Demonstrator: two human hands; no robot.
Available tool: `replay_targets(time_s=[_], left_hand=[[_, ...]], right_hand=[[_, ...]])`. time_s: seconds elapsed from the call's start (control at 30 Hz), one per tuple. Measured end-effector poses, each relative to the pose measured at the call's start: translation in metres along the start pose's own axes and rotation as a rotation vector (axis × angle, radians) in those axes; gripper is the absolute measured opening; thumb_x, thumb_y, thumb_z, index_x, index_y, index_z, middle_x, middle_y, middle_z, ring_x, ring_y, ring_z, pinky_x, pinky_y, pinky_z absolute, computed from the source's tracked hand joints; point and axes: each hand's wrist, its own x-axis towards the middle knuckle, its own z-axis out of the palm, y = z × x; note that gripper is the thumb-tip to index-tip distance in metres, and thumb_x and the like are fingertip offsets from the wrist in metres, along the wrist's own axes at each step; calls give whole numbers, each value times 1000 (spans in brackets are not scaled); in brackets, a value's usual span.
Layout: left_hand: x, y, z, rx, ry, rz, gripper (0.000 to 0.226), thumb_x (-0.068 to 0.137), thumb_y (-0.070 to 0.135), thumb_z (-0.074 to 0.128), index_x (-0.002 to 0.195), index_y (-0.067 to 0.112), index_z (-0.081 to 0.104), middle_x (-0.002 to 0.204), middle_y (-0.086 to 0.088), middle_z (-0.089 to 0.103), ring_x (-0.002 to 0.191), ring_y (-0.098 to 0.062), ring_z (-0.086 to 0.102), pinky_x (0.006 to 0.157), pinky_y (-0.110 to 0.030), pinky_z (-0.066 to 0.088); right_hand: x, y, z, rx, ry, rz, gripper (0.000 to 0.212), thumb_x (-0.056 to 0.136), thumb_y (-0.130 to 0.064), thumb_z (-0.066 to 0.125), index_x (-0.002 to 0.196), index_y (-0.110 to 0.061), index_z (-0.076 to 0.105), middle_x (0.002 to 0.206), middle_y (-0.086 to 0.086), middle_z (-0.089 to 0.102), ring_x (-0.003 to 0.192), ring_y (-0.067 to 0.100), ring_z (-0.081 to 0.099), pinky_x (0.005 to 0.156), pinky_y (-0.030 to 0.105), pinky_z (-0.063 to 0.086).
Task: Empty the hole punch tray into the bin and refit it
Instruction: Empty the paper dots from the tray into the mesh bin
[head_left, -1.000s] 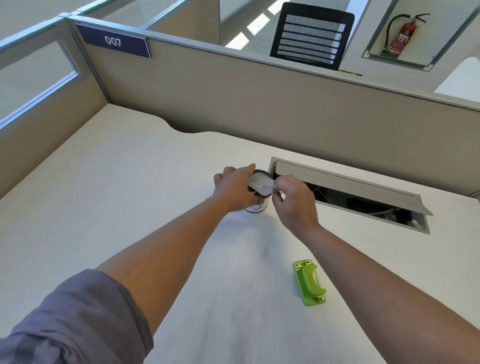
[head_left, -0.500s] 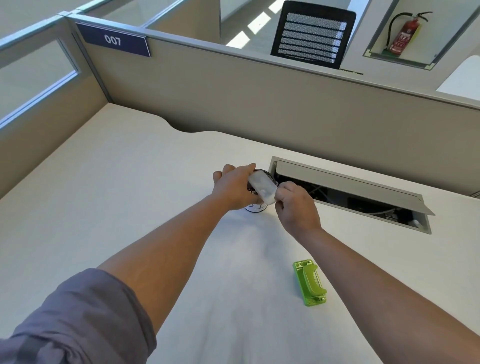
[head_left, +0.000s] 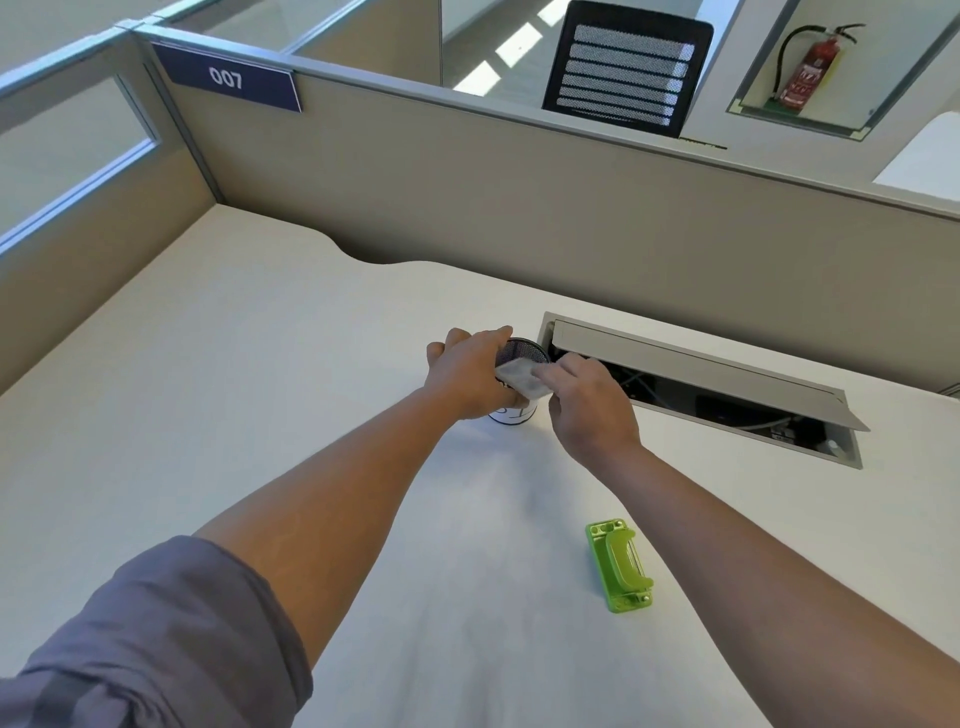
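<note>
A small black mesh bin (head_left: 525, 351) stands on the white desk, with a white base showing below my fingers. My left hand (head_left: 470, 375) is wrapped around the bin's left side. My right hand (head_left: 589, 410) holds the translucent white hole punch tray (head_left: 521, 380) over the bin's front rim, tilted flat across it. The green hole punch (head_left: 619, 566) lies on the desk nearer to me, to the right of both arms, with nothing touching it.
A cable hatch (head_left: 696, 384) with its lid raised opens in the desk just right of the bin, cables visible inside. Beige cubicle partitions (head_left: 467, 208) close the desk at the back and left. A black mesh chair back shows beyond.
My right hand has turned the tray from upright and tipped to lying flatter across the bin's rim, and the hand has shifted slightly right. My left hand stays on the bin.
</note>
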Motion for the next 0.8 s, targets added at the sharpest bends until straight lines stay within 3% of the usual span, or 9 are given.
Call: replay_targets(time_s=[0.1,0.23,0.5,0.6,0.67,0.8], left_hand=[[1,-1,1,-14,5,-2,99,69,57,78,152,26,34,138,6,59,130,-25,35,89,-37,24],[3,-2,2,-22,-2,2,96,67,60,78,148,28,37,134,8,61,127,-25,36,86,-37,22],[2,-2,2,-11,-1,-5,101,65,60,79,150,28,35,132,9,61,126,-26,37,86,-37,22],[2,-1,1,-10,-5,-7,99,65,59,79,149,28,36,131,9,61,125,-26,38,85,-37,23],[2,0,2,-14,-10,-6,95,66,57,79,147,29,38,129,10,61,124,-27,38,84,-38,23],[2,1,1,-20,-15,-9,70,64,56,80,121,30,48,111,10,63,113,-26,41,78,-39,24]], right_hand=[[0,-3,0,-72,-53,-44,55,76,8,64,123,-22,68,86,6,53,74,30,49,53,37,44],[0,-5,1,-116,-86,-65,54,76,6,65,116,-30,71,88,6,50,74,25,42,54,32,31],[3,-8,1,1,-39,14,47,83,5,57,115,-25,75,92,6,55,87,32,50,58,33,38],[1,-3,2,108,56,109,46,86,7,52,118,-18,74,92,4,55,90,32,52,65,38,48],[1,-2,-1,234,118,216,46,88,7,50,119,-16,74,92,2,53,88,28,54,72,32,44],[5,-4,-12,615,153,532,38,91,1,51,111,-21,73,99,1,66,86,18,58,76,29,45]])
